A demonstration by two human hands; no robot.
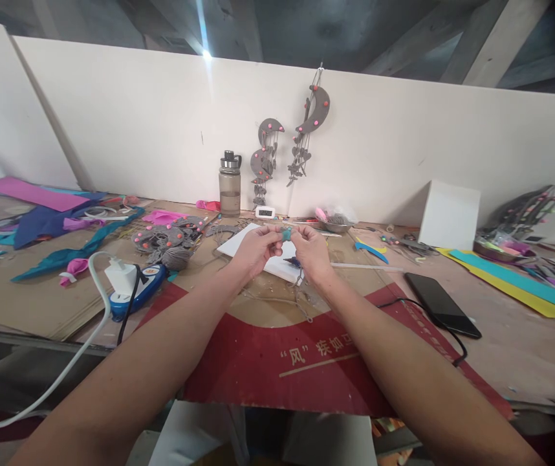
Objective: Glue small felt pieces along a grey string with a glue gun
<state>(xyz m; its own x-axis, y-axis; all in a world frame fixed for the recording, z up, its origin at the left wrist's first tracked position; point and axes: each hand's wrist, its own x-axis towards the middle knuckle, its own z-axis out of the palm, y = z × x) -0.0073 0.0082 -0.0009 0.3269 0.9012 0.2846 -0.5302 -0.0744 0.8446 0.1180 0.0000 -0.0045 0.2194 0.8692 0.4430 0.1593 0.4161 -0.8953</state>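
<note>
Our left hand [258,249] and right hand [311,249] both pinch the small teal piece [286,234], which sits directly between them, neither nearer, long axis unclear.

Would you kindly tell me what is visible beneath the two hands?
Beneath the left hand and right hand, which pinch a small teal piece, part of a white slab shows, with brown cardboard at its near edge. Whatever the hands cover cannot be seen.
</note>
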